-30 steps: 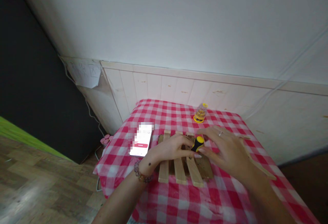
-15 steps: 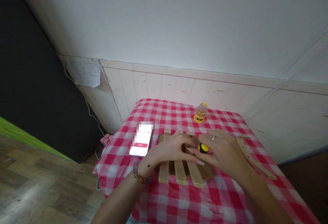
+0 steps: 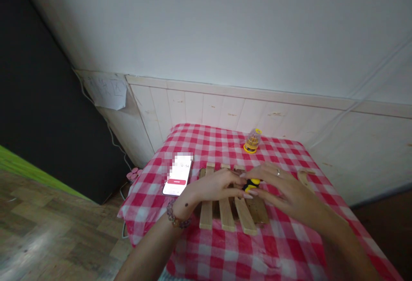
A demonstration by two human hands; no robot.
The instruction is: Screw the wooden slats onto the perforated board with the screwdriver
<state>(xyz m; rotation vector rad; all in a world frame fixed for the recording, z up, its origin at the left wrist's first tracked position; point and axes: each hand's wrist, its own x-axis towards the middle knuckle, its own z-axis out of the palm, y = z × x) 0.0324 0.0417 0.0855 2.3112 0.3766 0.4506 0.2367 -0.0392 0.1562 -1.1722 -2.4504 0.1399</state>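
A yellow-and-black screwdriver (image 3: 253, 183) is pinched by its handle between the thumb and fingers of my right hand (image 3: 277, 186). Its shaft and tip are hidden. My left hand (image 3: 222, 185) lies across the slats, thumb and fingertips closed together right beside the handle; what they grip is hidden. Beneath the hands, three pale wooden slats rest side by side on a darker brown board: a left slat (image 3: 206, 219), a middle slat (image 3: 227, 219) and a right slat (image 3: 246, 221). The brown board (image 3: 259, 212) shows past the right slat.
A lit phone (image 3: 177, 176) lies left of the slats. Toward the wall stands a clear bit case (image 3: 252, 140) with a yellow base. A curved wooden piece (image 3: 304, 179) lies at the right, partly behind my right arm. Red-and-white checked cloth (image 3: 219, 139) covers the table.
My right hand has shifted its grip on the screwdriver, its fingers stretching forward and left over the handle. The handle has turned and shows more black. My left hand has barely moved.
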